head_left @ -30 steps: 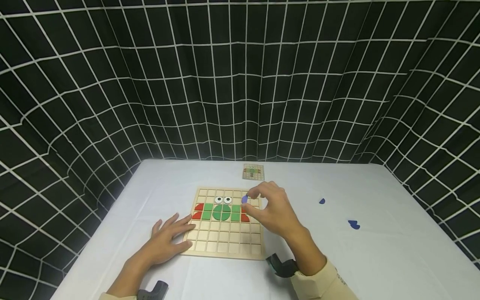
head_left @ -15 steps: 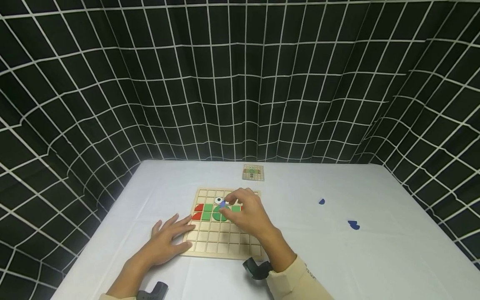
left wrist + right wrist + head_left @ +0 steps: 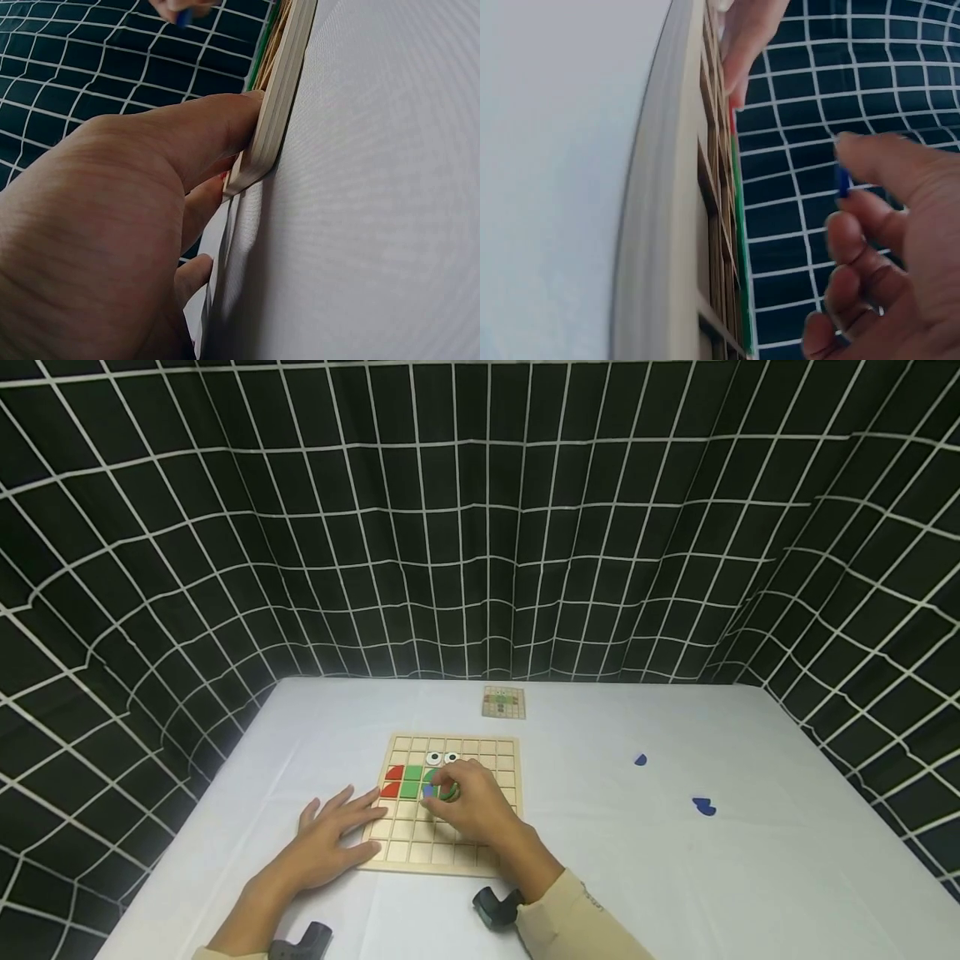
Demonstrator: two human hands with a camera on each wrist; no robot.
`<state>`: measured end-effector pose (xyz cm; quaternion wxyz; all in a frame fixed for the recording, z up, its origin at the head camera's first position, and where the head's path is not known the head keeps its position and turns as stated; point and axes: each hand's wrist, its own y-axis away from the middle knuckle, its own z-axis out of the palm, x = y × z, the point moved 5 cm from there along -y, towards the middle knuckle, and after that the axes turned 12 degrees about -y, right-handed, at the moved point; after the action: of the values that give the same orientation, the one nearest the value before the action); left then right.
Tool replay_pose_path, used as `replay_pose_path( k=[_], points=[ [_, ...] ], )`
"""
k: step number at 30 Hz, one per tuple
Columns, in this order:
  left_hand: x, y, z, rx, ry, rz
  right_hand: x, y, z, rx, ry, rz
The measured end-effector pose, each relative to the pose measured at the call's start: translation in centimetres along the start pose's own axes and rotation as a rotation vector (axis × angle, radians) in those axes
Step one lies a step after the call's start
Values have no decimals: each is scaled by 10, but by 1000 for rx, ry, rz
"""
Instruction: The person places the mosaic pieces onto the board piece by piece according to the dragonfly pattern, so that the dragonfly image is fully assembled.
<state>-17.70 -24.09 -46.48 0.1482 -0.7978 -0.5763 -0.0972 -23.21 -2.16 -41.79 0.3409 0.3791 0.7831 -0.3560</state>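
Note:
My right hand pinches a small blue puzzle tile between thumb and index finger, over the middle of a wooden grid board. The right wrist view shows the tile on edge and held off the board. My left hand lies with fingers spread at the board's left edge, its thumb touching the frame. Set in the grid are red tiles, green tiles and white eye tiles. My right hand covers some tiles on the board's right half.
A small picture card with a similar coloured grid design lies behind the board. Off to the right are loose blue pieces and another single blue piece. A dark curtain with white grid lines surrounds the white table.
My right hand has carried the blue tile leftward and lower, from the board's upper right to its middle. My left hand stays at the left edge.

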Motion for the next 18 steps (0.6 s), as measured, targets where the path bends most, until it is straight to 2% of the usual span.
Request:
replay_pose_path(
  k=[8, 12, 18],
  points=[
    [-1, 0, 1, 17, -4, 3, 12, 1, 11, -31, 80, 14],
    [-1, 0, 1, 17, -1, 0, 16, 2, 15, -63, 97, 59],
    [-1, 0, 0, 13, 4, -3, 19, 3, 17, -68, 116, 92]
  ],
)
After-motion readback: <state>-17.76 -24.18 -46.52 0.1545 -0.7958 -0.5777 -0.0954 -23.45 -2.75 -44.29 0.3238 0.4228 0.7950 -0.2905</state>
